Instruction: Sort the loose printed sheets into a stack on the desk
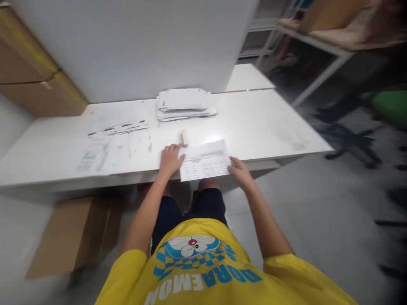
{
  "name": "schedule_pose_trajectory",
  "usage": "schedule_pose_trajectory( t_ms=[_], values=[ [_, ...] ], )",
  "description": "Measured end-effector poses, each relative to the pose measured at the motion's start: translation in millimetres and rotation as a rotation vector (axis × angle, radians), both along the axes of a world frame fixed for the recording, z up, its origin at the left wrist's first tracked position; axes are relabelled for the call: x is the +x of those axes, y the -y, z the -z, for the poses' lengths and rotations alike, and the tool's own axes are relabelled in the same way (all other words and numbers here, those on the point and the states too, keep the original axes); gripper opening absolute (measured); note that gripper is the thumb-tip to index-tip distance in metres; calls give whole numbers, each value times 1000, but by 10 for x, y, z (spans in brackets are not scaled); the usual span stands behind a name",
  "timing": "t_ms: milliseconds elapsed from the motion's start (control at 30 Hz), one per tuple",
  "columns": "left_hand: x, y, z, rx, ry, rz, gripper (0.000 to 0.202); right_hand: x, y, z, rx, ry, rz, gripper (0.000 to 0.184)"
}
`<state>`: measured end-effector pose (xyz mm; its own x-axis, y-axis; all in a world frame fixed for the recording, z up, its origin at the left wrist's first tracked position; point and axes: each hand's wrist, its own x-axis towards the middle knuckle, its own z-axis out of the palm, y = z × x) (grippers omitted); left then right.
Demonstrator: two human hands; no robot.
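Note:
A printed sheet of paper [206, 163] lies at the front edge of the white table, its near edge sticking out over my lap. My right hand [239, 170] pinches the sheet's right side between thumb and fingers. At the sheet's upper left corner, my left hand [171, 160] rests on the table with its fingers stretched out and the thumb by the paper's edge. Just beyond those fingertips sits a small cream-coloured block [184, 138]; whether the fingers touch it I cannot tell. Further back is a stack of white papers [184, 101].
The white table [267, 123] bears dark smudges on its left part. A grey panel [140, 46] rises behind it. Cardboard boxes [41, 95] stand at the left end, and another cardboard box [63, 237] is on the floor. A wheeled chair [346, 131] stands to the right.

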<state>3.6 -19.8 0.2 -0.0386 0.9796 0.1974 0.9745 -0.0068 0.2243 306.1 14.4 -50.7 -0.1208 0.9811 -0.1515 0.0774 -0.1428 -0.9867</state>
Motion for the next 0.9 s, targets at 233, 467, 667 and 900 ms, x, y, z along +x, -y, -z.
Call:
schedule_pose_trajectory(
  t_ms=[233,467,667,900],
  values=[
    [-99,-53,-12,20,-78,-28,50,-150,-14,-217,-86,-152,-59,54],
    [-128,-25,23,29,-147,173,65,-101,-142,-271,-83,-108,9,55],
    [-156,-46,40,20,-192,277,66,9,-245,-269,-66,-90,79,55],
    [-165,-74,23,29,-146,265,60,-44,-306,-270,-45,-92,22,56]
  ],
)
